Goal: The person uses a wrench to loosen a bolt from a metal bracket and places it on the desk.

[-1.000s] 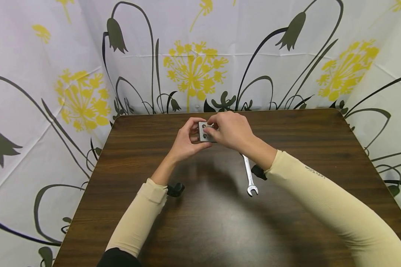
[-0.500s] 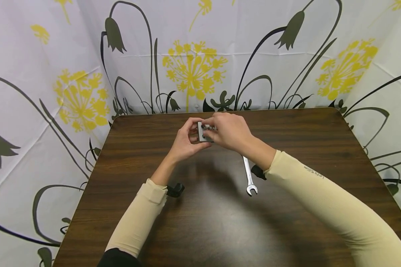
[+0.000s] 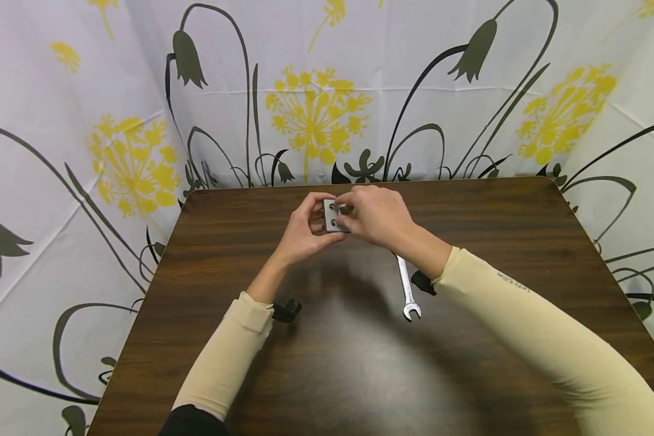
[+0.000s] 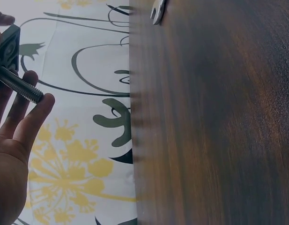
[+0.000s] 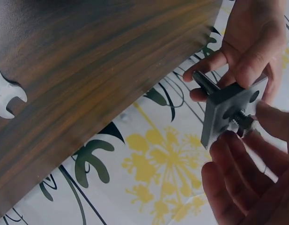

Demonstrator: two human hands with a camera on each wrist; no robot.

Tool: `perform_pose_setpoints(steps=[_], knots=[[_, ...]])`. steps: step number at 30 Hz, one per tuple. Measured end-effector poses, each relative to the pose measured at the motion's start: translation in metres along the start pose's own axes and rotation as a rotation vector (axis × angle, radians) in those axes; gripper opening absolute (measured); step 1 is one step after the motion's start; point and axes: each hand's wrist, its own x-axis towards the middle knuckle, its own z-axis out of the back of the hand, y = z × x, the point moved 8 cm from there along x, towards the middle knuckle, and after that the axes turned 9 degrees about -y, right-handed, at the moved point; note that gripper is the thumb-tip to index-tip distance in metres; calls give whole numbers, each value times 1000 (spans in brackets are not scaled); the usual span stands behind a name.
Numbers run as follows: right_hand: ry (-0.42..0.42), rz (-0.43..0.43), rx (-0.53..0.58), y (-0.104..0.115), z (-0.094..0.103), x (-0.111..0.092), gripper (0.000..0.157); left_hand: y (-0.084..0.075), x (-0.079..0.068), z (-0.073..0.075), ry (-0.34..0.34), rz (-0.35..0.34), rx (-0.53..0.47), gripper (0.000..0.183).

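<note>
My left hand [image 3: 300, 233] grips a grey metal plate [image 3: 329, 224] with several holes by its edges, above the far part of the table. A threaded bolt [image 4: 23, 88] runs through the plate and juts out on the left palm's side, close to a left fingertip. On the other face, the bolt's head end [image 5: 246, 123] stands out from the plate. My right hand [image 3: 378, 212] has its thumb and fingers around that end, pinching it. In the right wrist view, the plate [image 5: 219, 110] is tilted, with the left thumb [image 5: 254, 65] pressed on its edge.
A silver open-end wrench [image 3: 407, 293] lies on the dark wooden table [image 3: 338, 363], below the right wrist. Black wrist-camera mounts [image 3: 287, 310] show at both sleeves. A flowered curtain [image 3: 409, 60] hangs behind the table's far edge.
The right fingers have shifted around the bolt's end, and more of it shows between them now. The left hand and the plate have stayed in nearly the same spot.
</note>
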Motion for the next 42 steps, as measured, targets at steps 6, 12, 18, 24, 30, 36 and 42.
perform_pose_setpoints(steps=[6,12,18,24,30,36,42], knots=[[9,2,18,-2,0,2,21,24,3,4,-3,-30,-12,69],[26,55,17,2,-1,0,31,28,1,7,-12,-11,6,70],[-13,-13,10,-3,-2,4,27,6,-1,5,-8,-5,12,66],[11,71,28,3,-4,3,17,-1,-1,2,5,4,23,65],[-17,-7,49,-3,0,3,19,0,1,1,-6,2,6,66],[8,-19,23,-4,0,3,19,1,1,1,-11,18,-14,67],[11,56,22,1,1,1,24,0,1,0,-15,14,-13,66]])
